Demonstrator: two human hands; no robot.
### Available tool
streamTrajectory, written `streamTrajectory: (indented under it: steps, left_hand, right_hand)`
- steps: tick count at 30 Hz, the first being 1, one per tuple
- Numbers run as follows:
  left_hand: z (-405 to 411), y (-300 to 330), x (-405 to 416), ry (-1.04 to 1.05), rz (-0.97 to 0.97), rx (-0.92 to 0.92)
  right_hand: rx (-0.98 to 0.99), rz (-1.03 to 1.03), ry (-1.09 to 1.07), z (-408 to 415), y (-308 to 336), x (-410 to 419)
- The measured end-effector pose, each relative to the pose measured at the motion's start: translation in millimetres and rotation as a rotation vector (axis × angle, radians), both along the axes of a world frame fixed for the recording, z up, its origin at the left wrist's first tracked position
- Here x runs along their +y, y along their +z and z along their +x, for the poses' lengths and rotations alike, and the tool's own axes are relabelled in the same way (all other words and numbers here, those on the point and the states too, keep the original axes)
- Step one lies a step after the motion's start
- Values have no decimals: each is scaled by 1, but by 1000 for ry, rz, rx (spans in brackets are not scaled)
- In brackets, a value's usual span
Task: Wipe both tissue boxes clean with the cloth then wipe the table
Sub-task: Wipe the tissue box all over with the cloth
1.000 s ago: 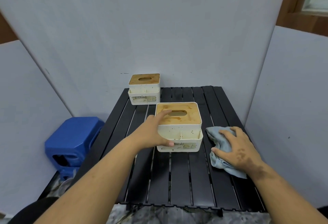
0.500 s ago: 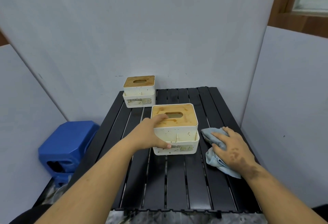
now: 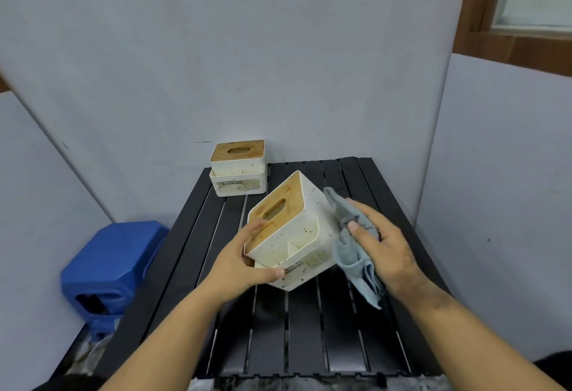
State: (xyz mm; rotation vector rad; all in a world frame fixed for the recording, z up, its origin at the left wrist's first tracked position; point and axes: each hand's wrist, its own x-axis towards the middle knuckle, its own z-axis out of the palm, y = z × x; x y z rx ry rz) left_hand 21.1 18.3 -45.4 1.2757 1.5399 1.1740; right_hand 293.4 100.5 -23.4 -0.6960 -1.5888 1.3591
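Left hand: my left hand [image 3: 240,262] grips the near tissue box [image 3: 294,236] at its left end, thumb curled along the lower front edge, fingers wrapped over the wooden lid.
Near tissue box: lifted clear of the table [image 3: 309,344] and tilted, its lid facing up and to the left, one bottom corner pointing down at the slats. The white sides are speckled with brown spots and yellowish smears; a worn label shows on the lower front.
Right hand: my right hand [image 3: 382,243] holds the cloth [image 3: 353,254], thumb pinching it against my palm and fingers, pressing it to the right side of the box.
Cloth: pale blue-grey, bunched between my right hand and the box wall, one end sticking up past the top corner of the box, the other hanging down below my hand.
Far tissue box: the second tissue box [image 3: 238,168] stands upright at the far left corner of the table, near the wall, well apart from my hands, spotted and stained like the first.
Table: black, slatted, under both arms.
Stool: a blue plastic stool [image 3: 114,263] stands on the floor just left of the table.
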Motion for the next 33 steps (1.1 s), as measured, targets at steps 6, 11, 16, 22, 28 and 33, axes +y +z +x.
streamTrajectory:
  steps: [6, 11, 16, 22, 28, 33]
  left_hand:
    - [-8, -5, -6, -28, 10, -91]
    - [-17, -5, -6, -12, 5, -82]
    - [-20, 1, -3, 19, -13, 39]
    - [-15, 20, 0, -35, -24, 350]
    - [-11, 24, 3, -68, -7, 407]
    - [-15, 18, 0, -80, -16, 336]
  right_hand:
    - [-174, 246, -127, -25, -19, -14]
    - [-279, 441, -120, -37, -4, -6]
    - [-188, 168, 50, -37, 7, 18]
    - [-954, 456, -224, 1, -29, 33]
    - [-481, 248, -340, 10, -34, 19]
    - [-47, 99, -37, -18, -4, -11]
